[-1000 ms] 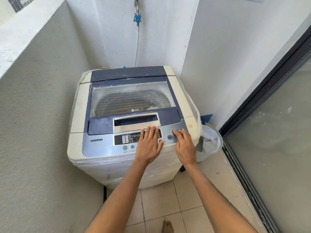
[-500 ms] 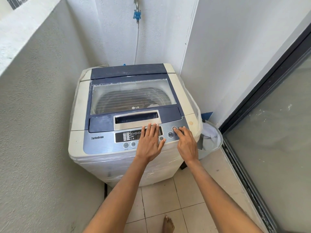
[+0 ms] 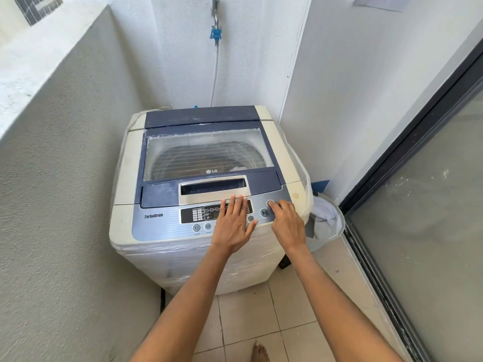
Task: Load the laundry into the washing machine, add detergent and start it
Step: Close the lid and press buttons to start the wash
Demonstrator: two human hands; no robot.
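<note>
We stand at the washing machine, lid shut, laundry dimly visible through the glass. Our left hand lies flat and open across the control panel; our right hand, fingers loosely bent, touches the far-right button. The flat palm could press other keys and change the programme; the finger could land on the wrong button.

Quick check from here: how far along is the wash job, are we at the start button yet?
Loading looks done: the washing machine has its lid shut, with fabric visible through the window. Detergent can't be confirmed. In hand: the left hand rests flat on the control panel while the right hand fingers a round button at the panel's right. The display is dark, so starting remains.
</note>
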